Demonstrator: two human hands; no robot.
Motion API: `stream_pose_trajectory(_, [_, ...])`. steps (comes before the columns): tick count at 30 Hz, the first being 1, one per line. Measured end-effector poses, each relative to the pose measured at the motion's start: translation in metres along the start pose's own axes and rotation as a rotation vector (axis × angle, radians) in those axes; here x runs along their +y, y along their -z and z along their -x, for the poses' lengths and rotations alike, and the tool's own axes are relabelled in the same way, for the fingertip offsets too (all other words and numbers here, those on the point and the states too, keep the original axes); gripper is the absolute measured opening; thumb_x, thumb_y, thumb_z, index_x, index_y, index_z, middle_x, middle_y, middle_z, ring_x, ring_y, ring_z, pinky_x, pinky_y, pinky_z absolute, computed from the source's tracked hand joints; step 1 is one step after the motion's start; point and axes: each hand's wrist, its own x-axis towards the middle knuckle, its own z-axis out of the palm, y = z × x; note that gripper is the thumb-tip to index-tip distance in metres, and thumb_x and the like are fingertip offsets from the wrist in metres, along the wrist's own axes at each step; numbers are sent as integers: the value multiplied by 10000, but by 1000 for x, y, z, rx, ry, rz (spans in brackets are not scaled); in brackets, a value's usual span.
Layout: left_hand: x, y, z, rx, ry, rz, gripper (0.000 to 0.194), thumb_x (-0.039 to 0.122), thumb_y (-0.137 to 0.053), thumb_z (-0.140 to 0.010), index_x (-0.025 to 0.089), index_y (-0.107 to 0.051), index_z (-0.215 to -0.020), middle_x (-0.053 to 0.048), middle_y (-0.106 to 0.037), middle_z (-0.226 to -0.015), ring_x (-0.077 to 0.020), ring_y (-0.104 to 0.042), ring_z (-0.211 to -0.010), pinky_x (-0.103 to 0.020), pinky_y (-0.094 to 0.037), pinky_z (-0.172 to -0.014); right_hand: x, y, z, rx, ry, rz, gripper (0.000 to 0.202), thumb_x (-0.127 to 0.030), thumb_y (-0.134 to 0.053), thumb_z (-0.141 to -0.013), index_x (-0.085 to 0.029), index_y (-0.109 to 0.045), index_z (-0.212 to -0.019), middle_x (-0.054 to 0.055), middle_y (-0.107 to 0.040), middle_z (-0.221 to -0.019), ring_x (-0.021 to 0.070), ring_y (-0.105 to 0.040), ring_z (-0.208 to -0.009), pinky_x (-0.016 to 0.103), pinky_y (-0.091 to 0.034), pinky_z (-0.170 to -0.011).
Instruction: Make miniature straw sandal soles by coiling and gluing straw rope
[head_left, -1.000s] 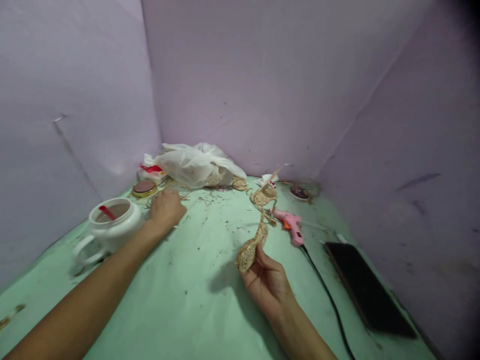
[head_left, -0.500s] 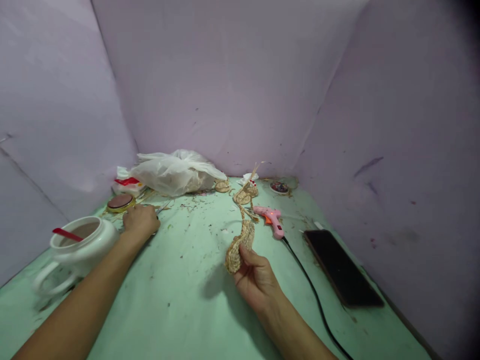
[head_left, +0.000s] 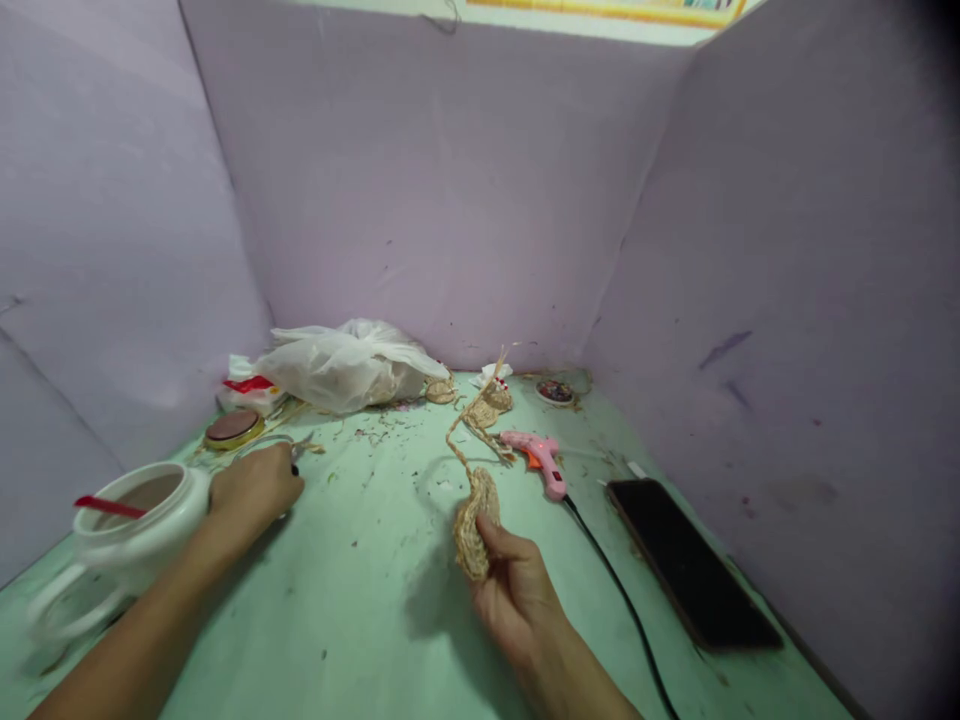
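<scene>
A coiled, braided straw piece (head_left: pixel 474 527) is pinched between the thumb and fingers of my right hand (head_left: pixel 517 580), raised over the green tabletop. From its top a thin braid runs back toward a round straw piece (head_left: pixel 491 402) with small red and white beads. At the left, my left hand (head_left: pixel 255 488) is closed beside the white pot, with dark-handled scissors (head_left: pixel 297 458) partly showing at its fingers. The hand hides most of them, and their blades point away. Just right of the braid lies a pink glue gun (head_left: pixel 538 458).
A white pot (head_left: pixel 142 530) with a red stick stands at left, near a round gold-rimmed tin (head_left: pixel 234 429). Behind are a plastic bag (head_left: pixel 352 368) and a red-and-white pack (head_left: pixel 251 393). A phone (head_left: pixel 694 565) lies right of the black cord (head_left: pixel 619 580).
The view has tilted up slightly. My left hand has drawn back a little toward me and left. The straw piece has turned in my right hand, and its braid now bows to the left.
</scene>
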Motion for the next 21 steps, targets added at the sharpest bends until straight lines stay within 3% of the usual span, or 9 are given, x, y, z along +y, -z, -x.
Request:
stream_pose_trajectory(6, [10,-1,10,25,74,156,425,259,-529,-637,182,-626,-1043,-160,-681,-920,-385,-619,-906,-446,-460,-705,0,9,-5,-40,31,46,223,-49,-676,-702,-131,-684,-908,51,-716,-806,165,-683,-702,298,-577,-699])
stream_pose_trajectory(9, [18,-2,9,-21,69,350,549,387,-553,-676,147,-565,-1170,-90,-699,-788,-262,-654,-762,-322,-489,-637,-1,8,-5,-20,36,27,226,-40,-657,-705,-137,-682,-909,47,-712,-818,161,-677,-696,303,-575,-702])
stream_pose_trajectory(12, [29,-1,17,-95,12,510,620,555,-544,-684,158,-582,-1159,-49,-694,-717,-210,-633,-645,-287,-482,-562,-1,3,-3,-5,9,6,230,-27,-640,-708,-137,-682,-906,47,-713,-815,157,-675,-692,294,-574,-690])
stream_pose_trajectory(15, [46,1,38,-135,-78,619,598,582,-535,-694,155,-583,-1111,-48,-681,-758,-195,-622,-663,-280,-481,-553,-1,-5,2,67,-44,-17,201,-28,-632,-704,-133,-685,-868,45,-723,-768,145,-673,-649,262,-569,-639])
stream_pose_trajectory(18, [61,-1,64,-141,-249,779,483,385,-661,-642,158,-542,-1051,-46,-660,-814,-182,-617,-713,-287,-498,-627,0,-15,8,103,-116,1,170,-51,-633,-699,-125,-681,-844,51,-727,-726,144,-668,-605,242,-557,-574])
stream_pose_trajectory(21, [67,-5,86,-61,-624,771,318,177,-606,-691,196,-573,-1007,-63,-666,-944,-171,-610,-807,-321,-496,-756,4,-19,13,50,-174,30,187,-51,-648,-678,-114,-677,-851,55,-732,-747,137,-676,-631,219,-551,-592])
